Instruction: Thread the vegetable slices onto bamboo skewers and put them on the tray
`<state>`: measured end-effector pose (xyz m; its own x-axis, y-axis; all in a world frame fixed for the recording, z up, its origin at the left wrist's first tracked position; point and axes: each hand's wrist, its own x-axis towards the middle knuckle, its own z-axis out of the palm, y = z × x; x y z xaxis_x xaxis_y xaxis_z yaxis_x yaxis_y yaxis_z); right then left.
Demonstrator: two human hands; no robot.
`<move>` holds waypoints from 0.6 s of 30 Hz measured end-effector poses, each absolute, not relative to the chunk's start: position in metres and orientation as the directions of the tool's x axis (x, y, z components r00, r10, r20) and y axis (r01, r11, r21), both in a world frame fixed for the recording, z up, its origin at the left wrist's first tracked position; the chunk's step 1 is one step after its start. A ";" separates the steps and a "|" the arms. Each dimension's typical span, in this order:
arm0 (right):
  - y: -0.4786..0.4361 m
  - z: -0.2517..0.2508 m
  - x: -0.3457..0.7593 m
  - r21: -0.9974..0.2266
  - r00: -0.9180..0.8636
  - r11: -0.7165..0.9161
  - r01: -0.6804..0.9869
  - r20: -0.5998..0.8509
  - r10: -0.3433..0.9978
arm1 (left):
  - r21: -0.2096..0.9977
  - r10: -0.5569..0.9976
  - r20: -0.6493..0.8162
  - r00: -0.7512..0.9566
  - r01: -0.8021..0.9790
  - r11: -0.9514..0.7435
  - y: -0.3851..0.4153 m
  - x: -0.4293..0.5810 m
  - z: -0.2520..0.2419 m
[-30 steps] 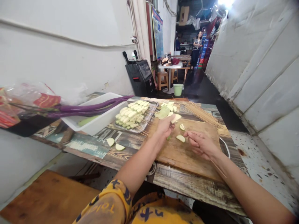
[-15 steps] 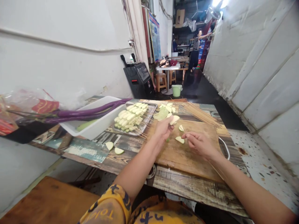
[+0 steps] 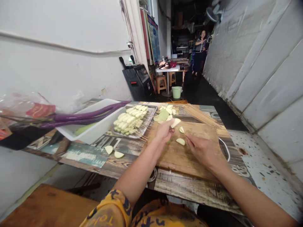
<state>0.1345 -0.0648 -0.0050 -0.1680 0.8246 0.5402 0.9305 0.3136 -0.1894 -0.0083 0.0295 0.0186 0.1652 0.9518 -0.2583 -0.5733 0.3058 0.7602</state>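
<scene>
My left hand [image 3: 164, 131] is closed on a pale eggplant slice [image 3: 175, 122] over the wooden cutting board [image 3: 189, 154]. Beside it my right hand [image 3: 201, 149] pinches a thin bamboo skewer whose tip points toward that slice. Two more slices lie on the board, one [image 3: 181, 141] just in front of my right fingers and one [image 3: 181, 129] behind it. A heap of cut slices [image 3: 165, 113] sits at the board's far edge.
A metal tray of finished skewers [image 3: 132, 119] lies left of the board. A white tub [image 3: 94, 124] holds long purple eggplants [image 3: 82, 115]. Loose bamboo skewers [image 3: 203, 117] fan out at the far right. Two slices [image 3: 113, 151] lie on the table. A person [image 3: 200, 50] stands far down the aisle.
My hands have stayed at the board, the right one closing in a little on the slice in my left. The person in the aisle has lowered a raised arm.
</scene>
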 end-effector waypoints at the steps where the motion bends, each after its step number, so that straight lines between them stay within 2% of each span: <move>1: -0.065 -0.004 0.134 -0.191 -0.166 0.314 0.930 0.543 0.823 | 0.760 0.952 -0.260 0.159 -0.575 0.304 0.029 -0.008 0.019; 7: -0.066 -0.001 0.133 -0.229 -0.171 0.323 0.918 0.506 0.845 | 0.792 0.973 -0.222 0.064 -0.570 0.218 0.029 -0.007 0.019; 11: -0.066 -0.001 0.134 -0.352 -0.161 0.357 0.865 0.481 0.862 | 0.791 0.974 -0.225 -0.009 -0.586 0.177 0.035 -0.014 0.021; 14: -0.064 0.000 0.135 -0.473 -0.127 0.379 0.795 0.480 0.868 | 0.712 0.953 -0.299 0.053 -0.652 0.260 0.041 -0.020 0.022; 18: -0.063 0.001 0.134 -0.577 -0.125 0.388 0.719 0.442 0.888 | 0.641 0.935 -0.307 0.178 -0.688 0.341 0.043 -0.022 0.020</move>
